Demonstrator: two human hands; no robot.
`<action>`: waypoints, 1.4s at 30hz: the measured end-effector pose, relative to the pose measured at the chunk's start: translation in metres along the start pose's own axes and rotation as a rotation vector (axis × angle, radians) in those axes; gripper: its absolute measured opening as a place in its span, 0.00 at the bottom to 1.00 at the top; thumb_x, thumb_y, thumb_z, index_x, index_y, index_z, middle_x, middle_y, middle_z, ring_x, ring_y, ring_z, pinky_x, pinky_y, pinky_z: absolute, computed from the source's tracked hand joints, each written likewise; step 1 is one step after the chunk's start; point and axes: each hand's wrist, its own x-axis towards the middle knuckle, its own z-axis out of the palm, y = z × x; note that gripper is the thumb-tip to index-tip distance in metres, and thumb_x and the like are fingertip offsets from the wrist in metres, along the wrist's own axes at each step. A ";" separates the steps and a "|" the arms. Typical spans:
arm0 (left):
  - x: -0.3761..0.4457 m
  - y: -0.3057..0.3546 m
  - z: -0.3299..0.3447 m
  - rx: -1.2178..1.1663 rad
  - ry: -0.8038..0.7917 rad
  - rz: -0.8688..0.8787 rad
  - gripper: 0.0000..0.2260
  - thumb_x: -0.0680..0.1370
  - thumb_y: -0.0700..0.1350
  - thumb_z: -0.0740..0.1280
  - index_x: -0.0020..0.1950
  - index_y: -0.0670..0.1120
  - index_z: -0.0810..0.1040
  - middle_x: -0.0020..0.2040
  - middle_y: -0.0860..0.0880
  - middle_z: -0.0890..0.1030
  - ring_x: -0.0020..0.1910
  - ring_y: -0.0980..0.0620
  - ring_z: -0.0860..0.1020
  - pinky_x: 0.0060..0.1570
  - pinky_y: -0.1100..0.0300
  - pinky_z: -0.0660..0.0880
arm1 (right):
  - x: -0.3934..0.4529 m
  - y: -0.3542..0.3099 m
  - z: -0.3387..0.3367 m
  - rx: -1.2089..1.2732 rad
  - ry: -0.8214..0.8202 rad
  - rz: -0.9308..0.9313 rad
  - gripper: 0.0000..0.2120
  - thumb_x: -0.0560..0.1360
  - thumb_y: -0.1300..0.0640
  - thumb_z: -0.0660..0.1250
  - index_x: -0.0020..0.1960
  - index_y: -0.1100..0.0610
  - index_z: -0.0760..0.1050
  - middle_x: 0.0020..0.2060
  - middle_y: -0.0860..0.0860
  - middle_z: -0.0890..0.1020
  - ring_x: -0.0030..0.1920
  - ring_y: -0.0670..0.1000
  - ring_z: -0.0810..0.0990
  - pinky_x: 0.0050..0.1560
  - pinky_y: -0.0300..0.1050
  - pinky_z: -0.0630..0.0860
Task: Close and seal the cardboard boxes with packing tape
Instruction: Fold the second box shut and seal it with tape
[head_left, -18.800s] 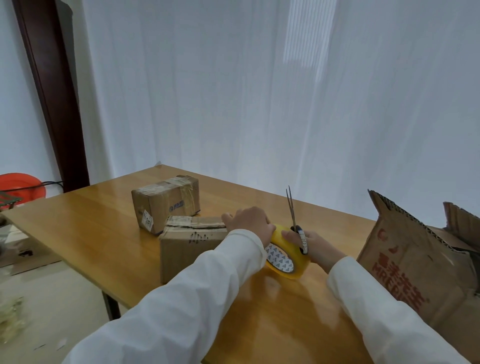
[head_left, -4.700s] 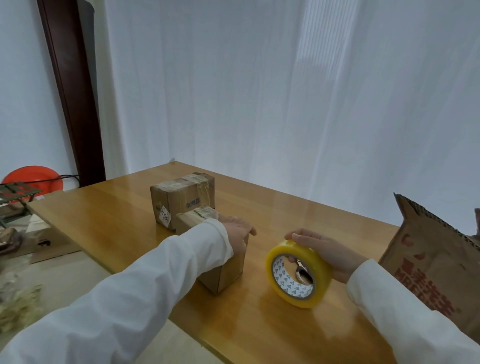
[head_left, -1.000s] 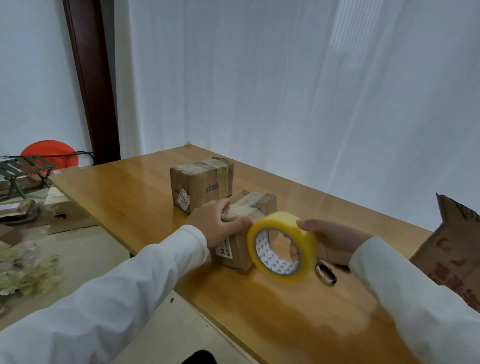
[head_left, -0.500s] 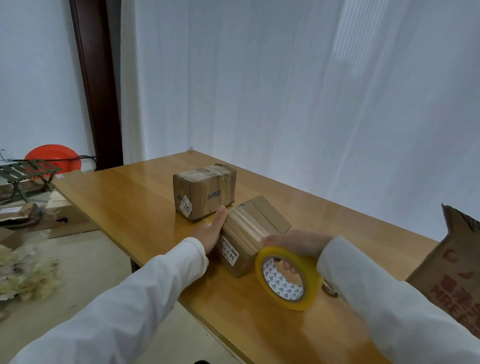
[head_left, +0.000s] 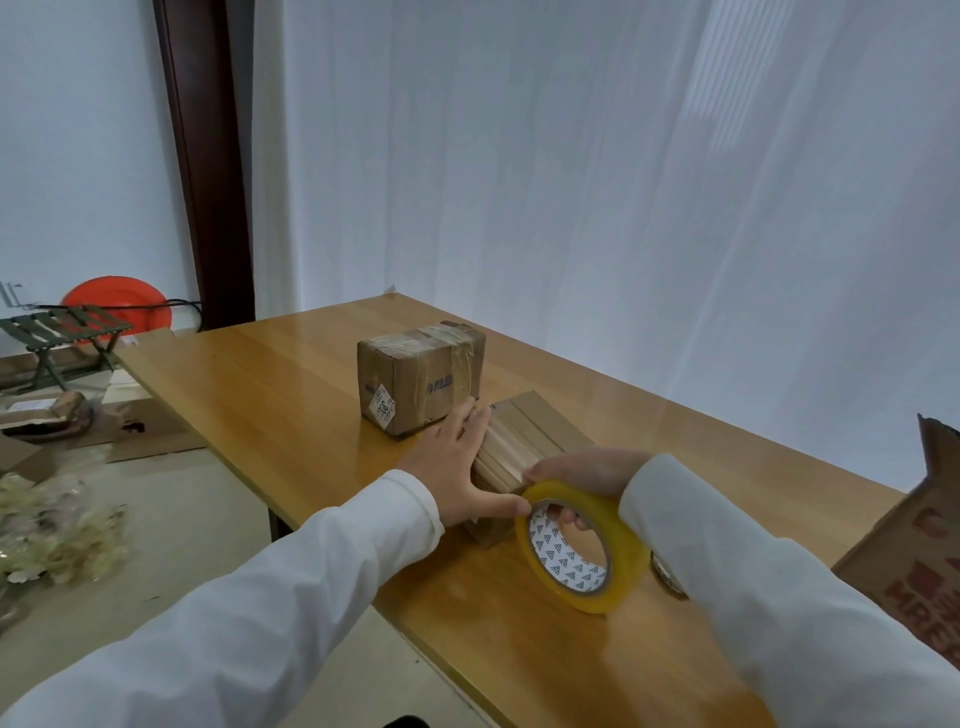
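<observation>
A small cardboard box (head_left: 524, 441) lies tilted on the wooden table (head_left: 291, 395). My left hand (head_left: 457, 467) lies flat against its left side, fingers straight, thumb reaching to the yellow tape roll (head_left: 582, 545). My right hand (head_left: 582, 467) grips the top of that roll, fingers hooked through its core, right at the box's near end. A second box (head_left: 421, 376), wrapped in tape, stands just behind.
A large open carton (head_left: 914, 561) with red print stands at the right edge. Scissors (head_left: 667, 574) peek out under my right sleeve. The table's near edge runs diagonally below my arms. On the floor to the left are a folding stool (head_left: 62, 332), cardboard scraps and a red basin (head_left: 117, 304).
The box has been turned over onto another face. My right hand has brought the tape roll down against its near end, and my left hand has flattened on the box's side.
</observation>
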 end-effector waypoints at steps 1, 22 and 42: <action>0.000 -0.002 0.001 -0.023 0.014 0.003 0.51 0.66 0.72 0.64 0.78 0.51 0.44 0.77 0.54 0.45 0.75 0.47 0.52 0.70 0.50 0.59 | -0.002 0.000 0.000 0.018 -0.033 0.012 0.23 0.81 0.44 0.54 0.40 0.60 0.73 0.26 0.52 0.75 0.25 0.46 0.72 0.29 0.38 0.73; 0.024 -0.008 0.000 -0.279 0.109 -0.228 0.45 0.64 0.75 0.48 0.76 0.52 0.59 0.72 0.48 0.64 0.66 0.46 0.69 0.61 0.54 0.69 | -0.038 0.023 -0.034 0.615 -0.104 -0.317 0.16 0.74 0.49 0.64 0.47 0.64 0.77 0.30 0.57 0.81 0.28 0.52 0.80 0.35 0.44 0.81; 0.034 -0.008 -0.008 -0.746 0.015 -0.442 0.46 0.64 0.77 0.41 0.64 0.48 0.75 0.61 0.44 0.78 0.61 0.43 0.74 0.68 0.47 0.64 | -0.030 -0.012 -0.040 0.212 0.030 -0.021 0.23 0.76 0.39 0.62 0.42 0.59 0.77 0.26 0.53 0.78 0.24 0.48 0.75 0.32 0.40 0.75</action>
